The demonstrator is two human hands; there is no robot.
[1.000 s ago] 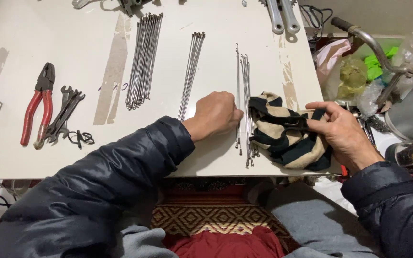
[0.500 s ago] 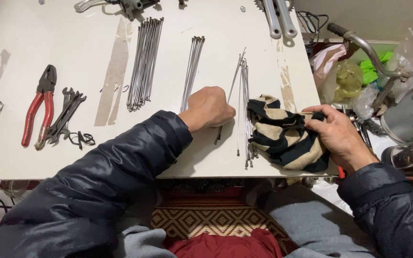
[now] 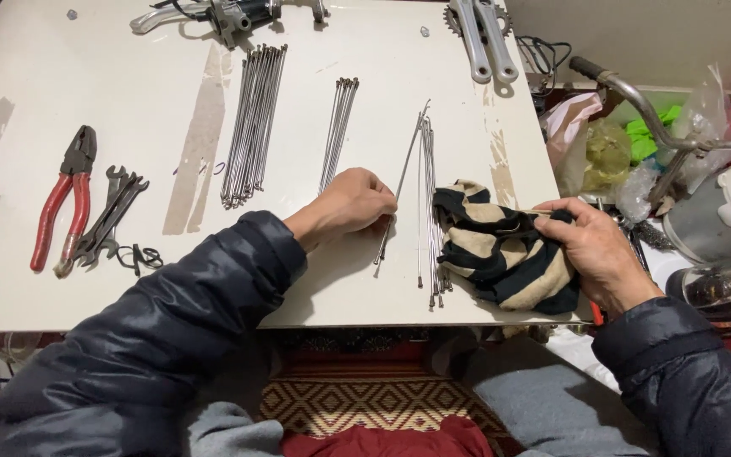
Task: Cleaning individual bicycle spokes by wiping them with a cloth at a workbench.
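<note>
My left hand (image 3: 350,205) rests on the white table (image 3: 129,93) and pinches a single thin metal spoke (image 3: 403,179), which lies slanted away from a small bunch of spokes (image 3: 430,211) just to its right. My right hand (image 3: 600,251) grips a black and beige striped cloth (image 3: 501,250) at the table's right edge; a thin spoke end shows at its fingers. Both arms wear dark padded sleeves.
Two more spoke bundles lie further back, a large one (image 3: 253,123) and a small one (image 3: 338,131). Red-handled pliers (image 3: 65,199) and dark wrenches (image 3: 112,216) lie at the left. Crank arms (image 3: 484,38) and a brake lever (image 3: 213,15) sit at the far edge. A handlebar (image 3: 662,127) and bags crowd the right.
My left hand has pulled one spoke out of the right-hand bunch and slanted it leftward. My right hand has shifted slightly on the striped cloth.
</note>
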